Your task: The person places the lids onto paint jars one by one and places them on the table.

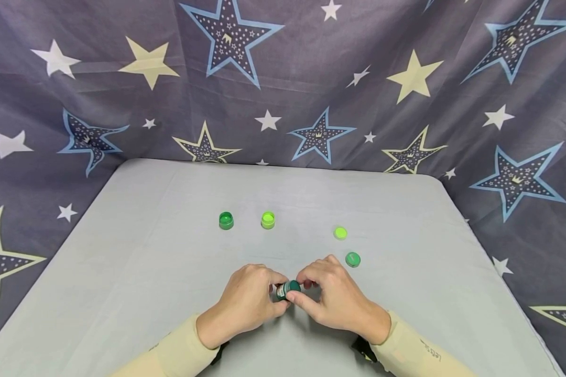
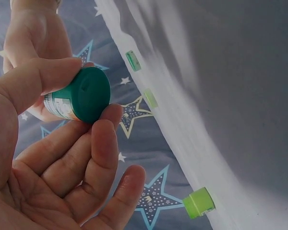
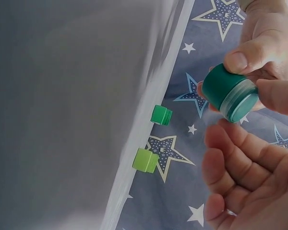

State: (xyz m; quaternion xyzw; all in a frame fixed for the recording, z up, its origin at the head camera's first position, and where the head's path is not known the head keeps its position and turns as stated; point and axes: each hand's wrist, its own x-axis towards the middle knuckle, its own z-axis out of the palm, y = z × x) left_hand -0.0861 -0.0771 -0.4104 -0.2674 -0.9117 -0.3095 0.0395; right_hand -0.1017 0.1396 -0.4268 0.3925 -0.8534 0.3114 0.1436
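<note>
A small dark green paint jar [image 1: 287, 289] with a white label band lies tilted between both hands, just over the table's near part. My left hand [image 1: 250, 296] grips its body between thumb and fingers. At the jar's right end, the thumb and fingertips of my right hand [image 1: 337, 296] pinch around the lid [image 3: 243, 104]. The lid sits on the jar in the right wrist view, with a pale translucent ring beside it. From the left wrist view, the flat green base [image 2: 93, 95] shows, while the other left fingers are spread loosely below.
Farther back on the grey-white table [image 1: 170, 251] stand an uncapped green jar [image 1: 226, 221] and an uncapped lime-green jar [image 1: 268, 220]. To their right lie a lime lid [image 1: 340, 233] and a green lid [image 1: 352, 259]. A star-patterned cloth [image 1: 311, 89] hangs behind the table.
</note>
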